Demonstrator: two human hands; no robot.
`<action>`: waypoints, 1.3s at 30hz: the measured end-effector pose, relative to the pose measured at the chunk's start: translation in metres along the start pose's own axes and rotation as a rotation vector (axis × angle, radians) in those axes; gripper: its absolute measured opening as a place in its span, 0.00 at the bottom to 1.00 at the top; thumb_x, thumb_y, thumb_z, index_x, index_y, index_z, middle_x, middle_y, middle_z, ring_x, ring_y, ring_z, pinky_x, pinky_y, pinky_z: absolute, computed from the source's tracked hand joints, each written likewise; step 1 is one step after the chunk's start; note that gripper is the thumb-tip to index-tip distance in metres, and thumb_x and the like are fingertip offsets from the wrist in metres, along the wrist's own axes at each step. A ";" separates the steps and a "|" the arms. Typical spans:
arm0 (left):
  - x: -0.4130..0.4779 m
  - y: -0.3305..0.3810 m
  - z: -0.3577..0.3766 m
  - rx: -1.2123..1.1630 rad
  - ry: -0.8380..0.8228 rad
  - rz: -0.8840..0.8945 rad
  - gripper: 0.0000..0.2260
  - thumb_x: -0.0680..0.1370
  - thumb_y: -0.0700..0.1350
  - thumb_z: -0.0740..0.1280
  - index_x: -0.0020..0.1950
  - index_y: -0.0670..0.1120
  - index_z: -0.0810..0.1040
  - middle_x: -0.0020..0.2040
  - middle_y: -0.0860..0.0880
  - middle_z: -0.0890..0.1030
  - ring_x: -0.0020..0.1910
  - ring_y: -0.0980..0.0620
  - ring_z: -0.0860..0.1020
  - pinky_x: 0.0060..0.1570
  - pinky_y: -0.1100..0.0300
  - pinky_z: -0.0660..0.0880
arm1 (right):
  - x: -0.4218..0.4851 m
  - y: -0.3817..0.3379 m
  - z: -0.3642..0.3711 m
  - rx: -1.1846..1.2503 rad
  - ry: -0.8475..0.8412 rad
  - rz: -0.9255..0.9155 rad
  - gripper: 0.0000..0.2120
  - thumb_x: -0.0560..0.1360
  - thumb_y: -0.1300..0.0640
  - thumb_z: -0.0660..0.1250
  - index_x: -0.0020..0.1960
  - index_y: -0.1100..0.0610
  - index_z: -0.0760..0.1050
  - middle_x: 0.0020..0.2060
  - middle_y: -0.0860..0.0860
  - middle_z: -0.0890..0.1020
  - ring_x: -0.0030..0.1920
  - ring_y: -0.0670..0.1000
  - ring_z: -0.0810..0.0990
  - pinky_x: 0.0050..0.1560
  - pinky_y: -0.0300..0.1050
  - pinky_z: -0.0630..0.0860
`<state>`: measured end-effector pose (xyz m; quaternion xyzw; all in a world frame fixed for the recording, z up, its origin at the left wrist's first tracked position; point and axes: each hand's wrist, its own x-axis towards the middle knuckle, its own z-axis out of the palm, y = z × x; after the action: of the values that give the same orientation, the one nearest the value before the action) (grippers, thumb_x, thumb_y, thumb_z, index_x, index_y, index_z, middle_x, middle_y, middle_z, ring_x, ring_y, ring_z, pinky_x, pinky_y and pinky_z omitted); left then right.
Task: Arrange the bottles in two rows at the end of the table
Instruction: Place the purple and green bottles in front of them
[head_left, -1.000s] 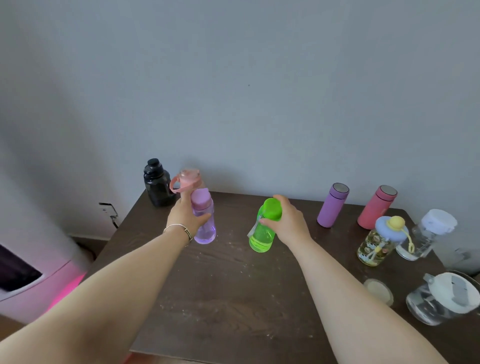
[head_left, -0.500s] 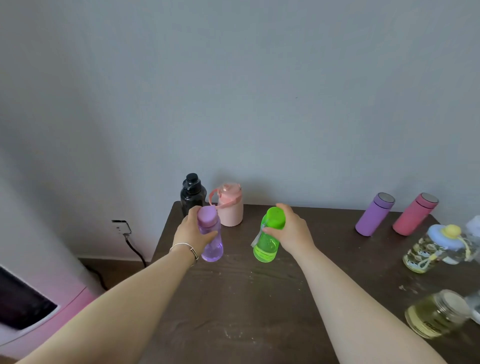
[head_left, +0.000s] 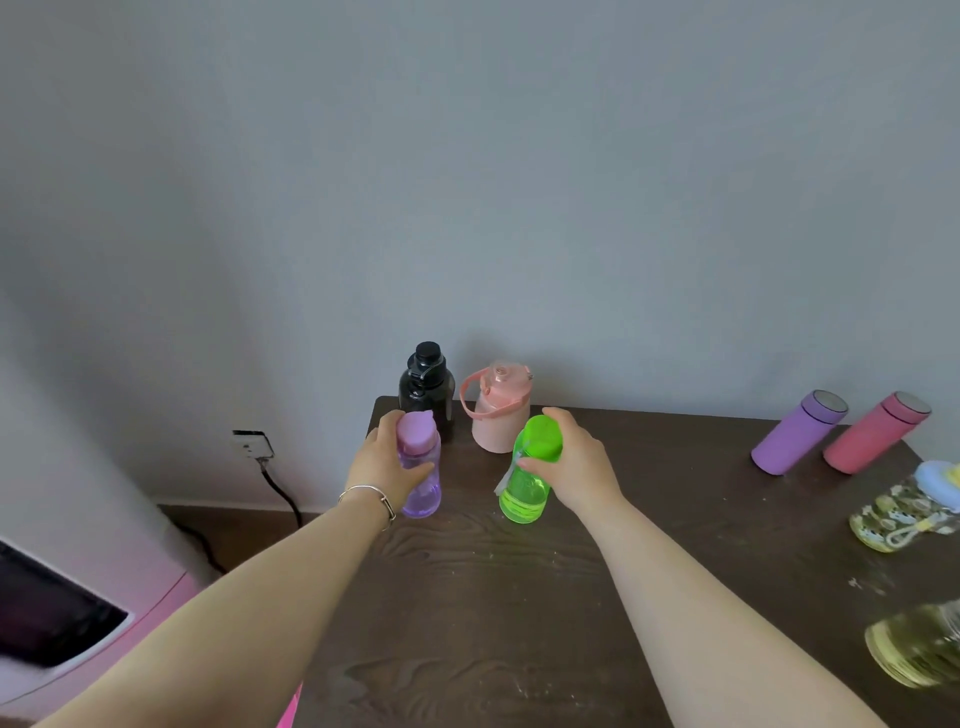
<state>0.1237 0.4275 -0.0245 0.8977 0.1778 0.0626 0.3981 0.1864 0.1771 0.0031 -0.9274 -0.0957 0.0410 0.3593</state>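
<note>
My left hand grips a clear purple bottle with a pink-purple cap, standing on the dark wooden table near its left end. My right hand holds a bright green bottle by its upper part, a short way to the right. Behind them, against the wall, stand a black bottle and a pink jug with a handle. A purple flask and a red-pink flask stand at the back right.
A patterned bottle with a blue and yellow lid and a yellowish jar sit at the right edge. A wall socket with a cable hangs left of the table. A pink-white appliance stands at lower left.
Both bottles have moved left, toward the table's left end, and now stand in front of the black bottle and pink jug. The view has swung left, pushing the right-hand bottles toward the frame edge.
</note>
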 end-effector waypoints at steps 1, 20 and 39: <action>0.002 -0.002 0.002 -0.003 0.002 -0.009 0.31 0.70 0.44 0.75 0.69 0.51 0.65 0.63 0.46 0.74 0.52 0.46 0.74 0.51 0.55 0.74 | 0.004 0.000 0.003 -0.004 -0.011 -0.006 0.33 0.67 0.49 0.78 0.68 0.47 0.68 0.55 0.52 0.79 0.56 0.55 0.77 0.48 0.47 0.72; 0.049 -0.010 0.034 0.007 0.024 -0.053 0.35 0.68 0.46 0.77 0.69 0.54 0.63 0.64 0.47 0.73 0.57 0.44 0.75 0.56 0.50 0.76 | 0.055 0.014 0.058 -0.017 -0.028 -0.025 0.31 0.71 0.50 0.76 0.69 0.48 0.67 0.55 0.55 0.77 0.55 0.57 0.78 0.46 0.46 0.70; 0.062 -0.014 0.037 -0.018 -0.001 -0.080 0.37 0.69 0.43 0.77 0.73 0.50 0.62 0.67 0.44 0.71 0.61 0.41 0.73 0.60 0.50 0.72 | 0.070 0.021 0.062 0.019 -0.100 -0.082 0.34 0.72 0.51 0.74 0.73 0.45 0.61 0.57 0.56 0.76 0.56 0.58 0.77 0.50 0.48 0.74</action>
<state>0.1867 0.4331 -0.0620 0.8863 0.2129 0.0478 0.4086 0.2488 0.2167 -0.0572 -0.9160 -0.1513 0.0734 0.3642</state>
